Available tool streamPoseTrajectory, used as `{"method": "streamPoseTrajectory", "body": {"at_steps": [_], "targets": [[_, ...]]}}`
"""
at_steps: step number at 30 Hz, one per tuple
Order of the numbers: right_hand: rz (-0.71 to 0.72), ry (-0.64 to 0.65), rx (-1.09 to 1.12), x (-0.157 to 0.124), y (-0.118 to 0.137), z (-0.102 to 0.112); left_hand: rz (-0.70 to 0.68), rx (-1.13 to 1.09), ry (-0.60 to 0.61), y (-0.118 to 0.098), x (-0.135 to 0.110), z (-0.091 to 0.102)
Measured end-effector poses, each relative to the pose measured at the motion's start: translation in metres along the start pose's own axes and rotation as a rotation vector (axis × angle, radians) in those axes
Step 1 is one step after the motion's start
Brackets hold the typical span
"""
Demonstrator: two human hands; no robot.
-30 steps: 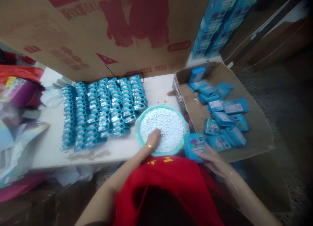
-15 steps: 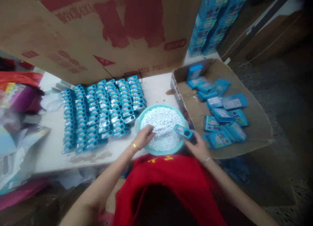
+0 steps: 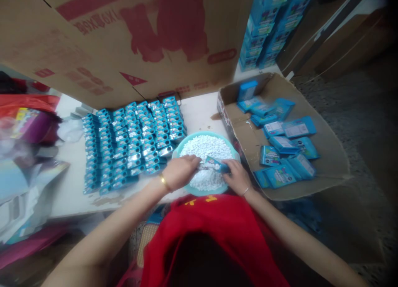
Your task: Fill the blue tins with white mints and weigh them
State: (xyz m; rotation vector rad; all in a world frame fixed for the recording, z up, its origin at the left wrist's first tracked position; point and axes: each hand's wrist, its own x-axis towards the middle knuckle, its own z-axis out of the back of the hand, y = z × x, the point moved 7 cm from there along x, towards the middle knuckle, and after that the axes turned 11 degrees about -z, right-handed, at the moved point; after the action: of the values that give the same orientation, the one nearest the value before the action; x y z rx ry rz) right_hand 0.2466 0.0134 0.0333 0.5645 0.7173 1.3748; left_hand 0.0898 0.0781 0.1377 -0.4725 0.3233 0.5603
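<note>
A light green basin (image 3: 205, 194) full of small white pellets (image 3: 205, 145) sits at the table's front edge. Over it, my right hand (image 3: 239, 177) grips a small blue box (image 3: 217, 163) by its right end, fingers closed round it. My left hand (image 3: 182, 171) reaches across the basin's left rim, its curled fingertips up against the box's left end. What those fingers hold, if anything, is hidden. To the left, rows of similar blue boxes (image 3: 132, 142) stand close together, many with a dark round opening on top.
An open cardboard carton (image 3: 245, 142) to the right holds several blue boxes (image 3: 281, 176). Behind the table rises a large printed cardboard panel (image 3: 174, 42). Stacked blue packs (image 3: 264, 34) stand at the back right. Plastic bags and wrappings (image 3: 27, 183) crowd the left side.
My right hand has brought the blue box leftward over the middle of the basin. My left hand has lifted from the pellets to the box's left end.
</note>
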Motion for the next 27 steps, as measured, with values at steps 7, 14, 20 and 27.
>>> {"method": "streamPoseTrajectory", "body": {"at_steps": [7, 14, 20, 27], "targets": [[0.01, -0.009, 0.012, -0.002, -0.006, -0.006, 0.002, 0.141, 0.09, -0.027, 0.01, 0.02], [-0.035, -0.022, 0.075, -0.005, -0.012, -0.002, 0.094, 0.086, -0.106, 0.006, -0.017, 0.007], [-0.179, -0.083, 0.212, -0.008, -0.038, 0.005, 0.408, -0.065, 0.108, 0.074, -0.027, -0.123], [-0.312, -0.098, 0.321, -0.006, -0.054, -0.006, 0.409, -0.275, -0.104, 0.062, 0.048, -0.185]]}}
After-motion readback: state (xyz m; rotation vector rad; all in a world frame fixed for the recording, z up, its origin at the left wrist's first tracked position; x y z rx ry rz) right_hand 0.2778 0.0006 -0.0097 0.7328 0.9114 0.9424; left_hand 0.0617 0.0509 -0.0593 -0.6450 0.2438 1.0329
